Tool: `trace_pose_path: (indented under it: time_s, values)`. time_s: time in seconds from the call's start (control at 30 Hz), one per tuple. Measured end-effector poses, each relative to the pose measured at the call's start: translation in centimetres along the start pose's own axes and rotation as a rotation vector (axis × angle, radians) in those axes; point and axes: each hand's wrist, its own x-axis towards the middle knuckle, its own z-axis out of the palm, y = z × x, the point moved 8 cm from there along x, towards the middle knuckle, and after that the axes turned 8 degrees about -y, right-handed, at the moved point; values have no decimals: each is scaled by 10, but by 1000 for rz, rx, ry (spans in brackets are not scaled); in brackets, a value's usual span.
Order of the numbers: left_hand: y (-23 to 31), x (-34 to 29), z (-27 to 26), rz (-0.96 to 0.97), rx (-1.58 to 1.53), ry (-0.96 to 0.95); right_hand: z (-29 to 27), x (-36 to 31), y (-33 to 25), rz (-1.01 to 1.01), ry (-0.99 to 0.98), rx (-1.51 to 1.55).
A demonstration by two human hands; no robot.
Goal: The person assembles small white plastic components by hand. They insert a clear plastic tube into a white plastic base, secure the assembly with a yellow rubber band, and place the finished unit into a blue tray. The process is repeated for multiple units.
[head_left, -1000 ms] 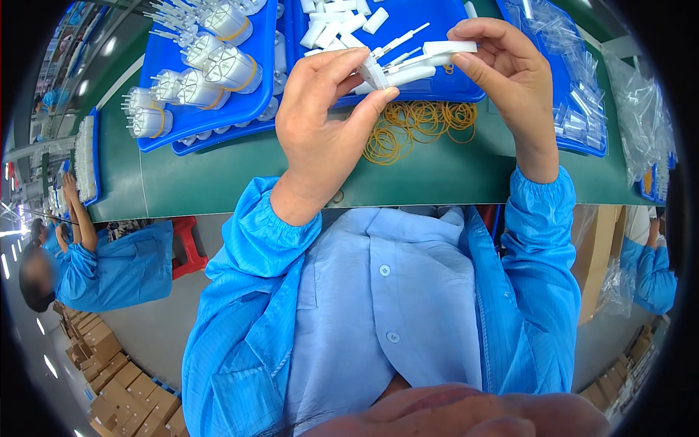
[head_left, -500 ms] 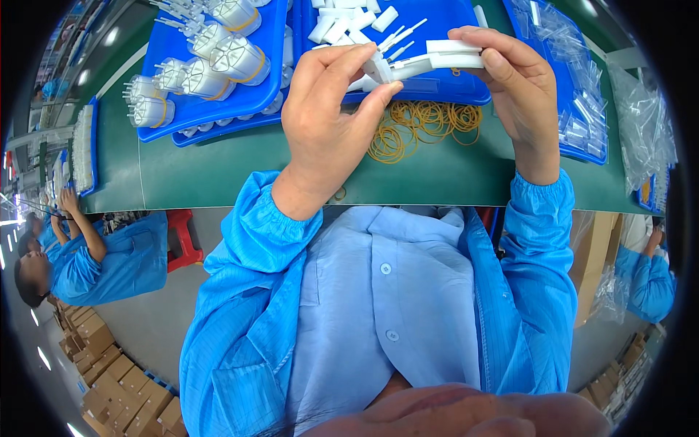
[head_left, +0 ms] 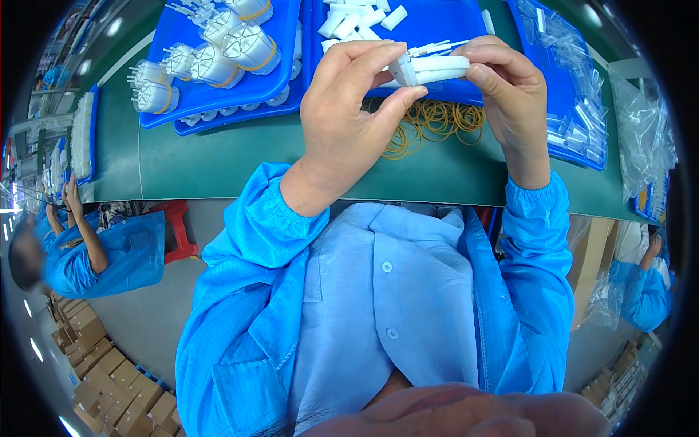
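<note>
My left hand (head_left: 338, 120) pinches a white plastic end piece (head_left: 403, 70) between thumb and fingers. Thin white prongs (head_left: 437, 49) stick out of it to the right. Against the same piece lie white cylindrical sleeves (head_left: 440, 69), whose right ends are gripped by my right hand (head_left: 510, 91) with thumb and fingertips. Both hands are raised over the front edge of the middle blue tray (head_left: 455, 91). Inside that tray are loose white cylinders (head_left: 364, 18). How the sleeves sit on the prongs is partly hidden by the fingers.
Yellow rubber bands (head_left: 437, 120) lie on the green table (head_left: 218, 164). At left, a blue tray (head_left: 280, 87) carries banded white bundles (head_left: 251, 49), stacked above another tray. Clear tubes (head_left: 582, 116) fill a right-hand tray. Co-workers (head_left: 109, 255) sit at both sides.
My right hand has drawn closer to the left, bringing the white sleeves up against the end piece beside its prongs. The left hand has shifted slightly right.
</note>
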Motion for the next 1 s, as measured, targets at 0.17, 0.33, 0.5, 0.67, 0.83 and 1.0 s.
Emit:
trace_pose_path:
  time_s: [0.17,0.33,0.5,0.67,0.83,1.0]
  values:
    - [1,-1,1,-64,-153,8,0,-2,-7,-23,41,-197]
    - [-13,-7,-3,-199,-532,126,8,0,-18,-71,-32,-462]
    - [-22,-20,-4,-303,-692,224,-27,44,-18,141,10,-709]
    - [-18,-23,-1,-281,-634,125,-9,83,41,-80,-312,-1051]
    - [-17,-29,-10,-313,-560,105,-9,92,76,10,-435,-1176]
    - [-30,-31,-9,-350,-578,94,-12,87,53,238,-270,-1051]
